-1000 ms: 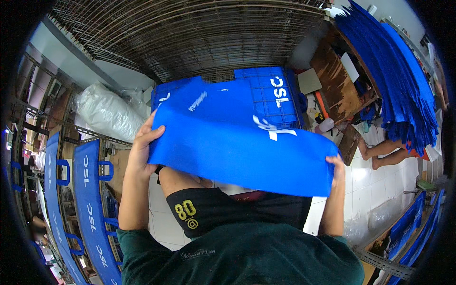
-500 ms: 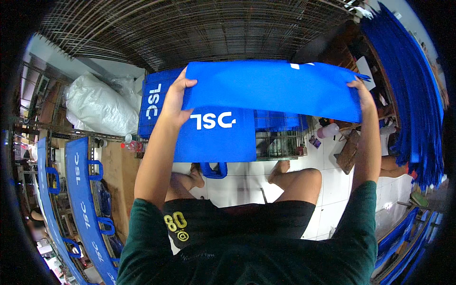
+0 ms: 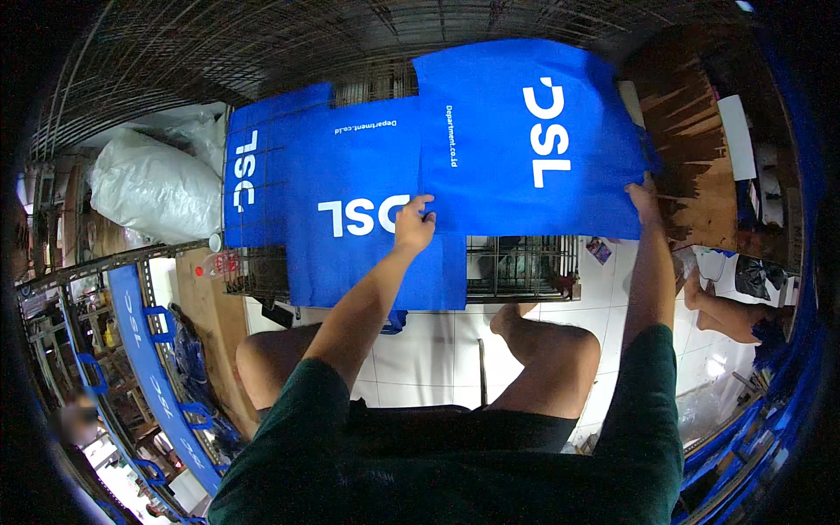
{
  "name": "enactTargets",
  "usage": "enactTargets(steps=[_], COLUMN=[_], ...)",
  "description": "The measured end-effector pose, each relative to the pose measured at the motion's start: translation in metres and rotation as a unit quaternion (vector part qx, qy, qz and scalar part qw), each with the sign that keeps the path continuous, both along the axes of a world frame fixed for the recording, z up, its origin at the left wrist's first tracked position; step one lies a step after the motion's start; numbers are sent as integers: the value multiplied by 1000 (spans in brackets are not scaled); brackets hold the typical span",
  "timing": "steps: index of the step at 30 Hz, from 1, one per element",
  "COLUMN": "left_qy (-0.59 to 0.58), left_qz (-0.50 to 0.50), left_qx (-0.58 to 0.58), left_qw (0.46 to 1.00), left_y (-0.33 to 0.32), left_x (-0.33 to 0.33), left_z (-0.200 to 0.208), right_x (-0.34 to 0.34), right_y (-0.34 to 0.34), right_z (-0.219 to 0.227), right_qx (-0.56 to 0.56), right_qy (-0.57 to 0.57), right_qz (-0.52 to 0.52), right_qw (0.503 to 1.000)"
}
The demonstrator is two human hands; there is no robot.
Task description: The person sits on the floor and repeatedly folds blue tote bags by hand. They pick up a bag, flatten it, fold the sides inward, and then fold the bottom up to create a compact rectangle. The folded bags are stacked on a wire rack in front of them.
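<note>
A blue fabric panel (image 3: pixel 499 131) with white print lies spread over the right part of a wire-mesh rack. Its right edge is in my right hand (image 3: pixel 645 201), whose fingers are closed on it. My left hand (image 3: pixel 414 225) rests at the panel's lower left corner, thumb and forefinger apart. Under that hand is a second blue printed panel (image 3: pixel 367 271), partly overlapped by the first. Farther left, another blue panel (image 3: pixel 271 140) with white letters lies behind thin wires.
The wire rack (image 3: pixel 525 271) shows below the panels. A large white plastic sack (image 3: pixel 157 188) stands at the left, above hanging blue bags (image 3: pixel 162 385). A splintered wooden board (image 3: pixel 696 166) is at the right. Another person's bare legs (image 3: pixel 731 315) show beyond it.
The panel, held up folded between both hands before, now lies opened out farther back. My left hand has moved right and down, away from its earlier hold; my right hand has lowered slightly.
</note>
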State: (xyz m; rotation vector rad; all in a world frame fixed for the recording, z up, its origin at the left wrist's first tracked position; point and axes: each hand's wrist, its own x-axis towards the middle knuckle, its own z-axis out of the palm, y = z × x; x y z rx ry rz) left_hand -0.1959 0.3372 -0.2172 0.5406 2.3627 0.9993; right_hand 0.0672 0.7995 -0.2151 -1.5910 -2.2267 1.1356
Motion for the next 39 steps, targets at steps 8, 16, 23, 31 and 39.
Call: enactTargets(steps=[8,16,23,31,39], left_qy=[134,149,154,179,223], left_qz=[28,66,92,136,128], left_qx=[6,45,28,72,18], left_qw=[991,986,983,972,966], left_y=[-3,-2,0,-7,-13], left_x=[4,9,16,26,25], left_z=[-19,-25,-35,-36,-28], right_x=[-11,-44,8,-3,-34], right_y=[10,-5,39,21,-27], right_z=[-53,-38,-98,-82,-40], right_qx=[109,223,212,275,237], right_qy=[-136,-86,-61,-109,-137], right_qz=[0,23,55,83,44], right_qw=[985,971,974,952,961])
